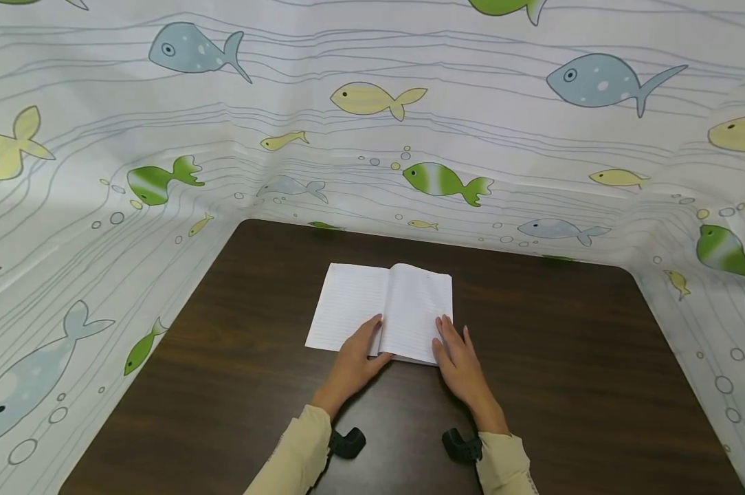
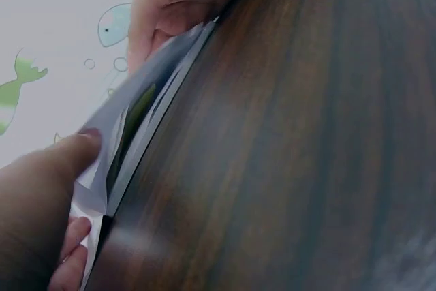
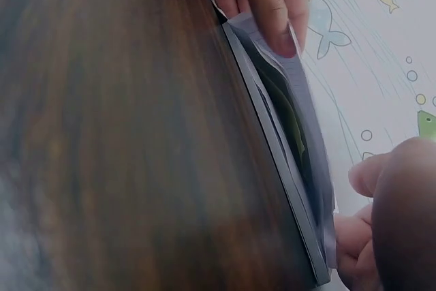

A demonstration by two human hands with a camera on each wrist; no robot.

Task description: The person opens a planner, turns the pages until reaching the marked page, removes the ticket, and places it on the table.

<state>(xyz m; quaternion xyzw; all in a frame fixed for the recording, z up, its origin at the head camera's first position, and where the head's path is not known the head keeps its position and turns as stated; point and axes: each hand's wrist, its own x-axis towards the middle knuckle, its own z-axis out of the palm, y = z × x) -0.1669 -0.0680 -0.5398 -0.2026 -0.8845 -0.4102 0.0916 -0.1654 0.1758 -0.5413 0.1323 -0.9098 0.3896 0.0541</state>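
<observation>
An open notebook [image 1: 354,295] with white lined pages lies on the dark wooden table, its right-hand pages bulging up near the fold. Along that fold rests my left hand [image 1: 355,359], fingers extended, thumb at the lower edge of the raised pages. My right hand [image 1: 461,363] touches the notebook's right edge with fairly straight fingers. In the left wrist view, the left thumb [image 2: 85,148] presses against the raised page. Between the pages, a dark greenish thing [image 3: 286,110] shows in the gap; what it is I cannot tell.
The brown table [image 1: 255,302] extends around the notebook. White sheeting [image 1: 502,137] printed with fish encloses its back and sides. Black straps with camera mounts [image 1: 348,443] sit on both wrists, below pale yellow sleeves [image 1: 298,447].
</observation>
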